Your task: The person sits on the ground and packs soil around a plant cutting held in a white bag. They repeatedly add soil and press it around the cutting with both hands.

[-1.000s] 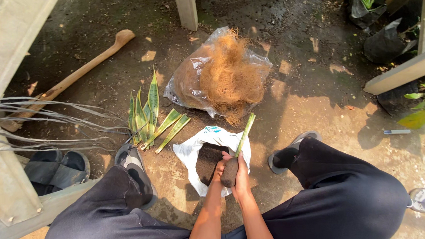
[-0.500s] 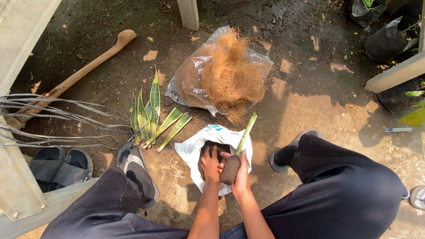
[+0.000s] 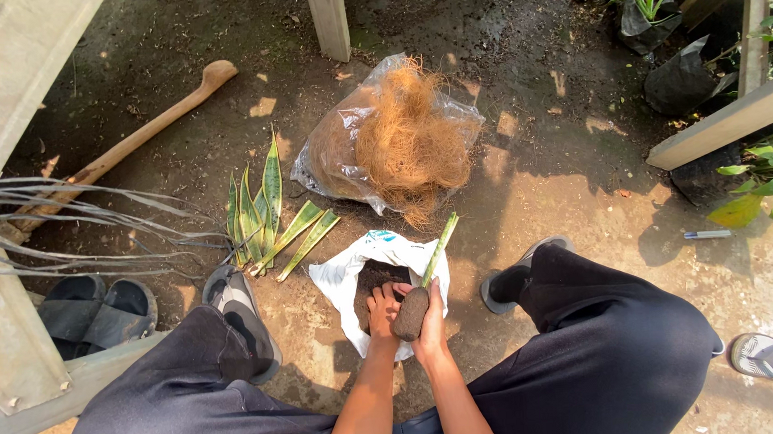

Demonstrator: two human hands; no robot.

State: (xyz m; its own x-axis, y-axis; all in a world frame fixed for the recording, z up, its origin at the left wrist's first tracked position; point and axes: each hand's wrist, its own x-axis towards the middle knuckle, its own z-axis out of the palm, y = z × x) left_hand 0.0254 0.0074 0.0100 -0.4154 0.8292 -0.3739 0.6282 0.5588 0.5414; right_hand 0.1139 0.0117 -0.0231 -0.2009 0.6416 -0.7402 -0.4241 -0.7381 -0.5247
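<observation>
- Ground [image 3: 545, 171] of dark, damp soil and paler concrete is filling the view, with the person's dark-trousered legs and grey shoes spreading out at six o'clock.
- A clear plastic bag [image 3: 329, 158] of orange-brown coconut fibre [image 3: 413, 139] is lying at twelve o'clock from the hands.
- A long wooden handle [image 3: 132, 143] is slanting across the soil at ten o'clock.
- Cut sword-shaped green leaves [image 3: 266, 215] are lying fanned out at ten o'clock, just beside the left shoe.
- A white bag [image 3: 341, 278] holding dark soil is sitting open between the feet.
- The right hand [image 3: 431, 326] is grasping a soil-wrapped leaf cutting [image 3: 412, 312] over the bag, its green blade pointing to one o'clock.
- The left hand [image 3: 382, 311] is pressing its curled fingers against the soil lump.
</observation>
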